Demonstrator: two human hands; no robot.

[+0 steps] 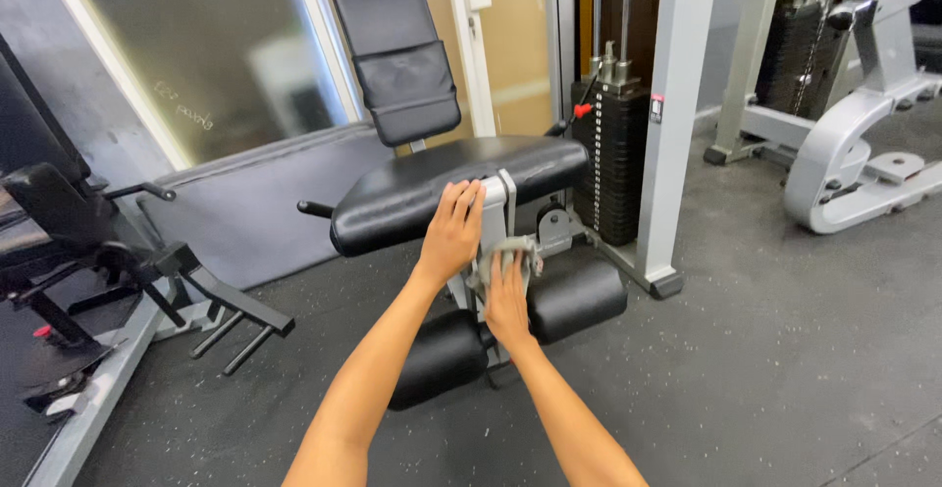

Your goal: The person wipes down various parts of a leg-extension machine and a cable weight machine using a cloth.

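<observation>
A leg machine stands ahead of me with a black padded seat [461, 183], an upright black backrest [397, 55] and two black roller pads [574, 296] low at the front. My left hand [451, 232] rests flat on the front edge of the seat, beside the grey metal bracket [498, 203]. My right hand [508, 301] presses a small grey-green cloth [505, 252] against the grey frame just under the seat, between the roller pads.
A black weight stack [613, 144] in a grey upright frame [677, 114] stands right of the seat. Another grey machine [854, 153] sits at the far right, a black one [59, 232] at the left. A mirror [216, 46] leans on the wall. The floor is dark speckled rubber.
</observation>
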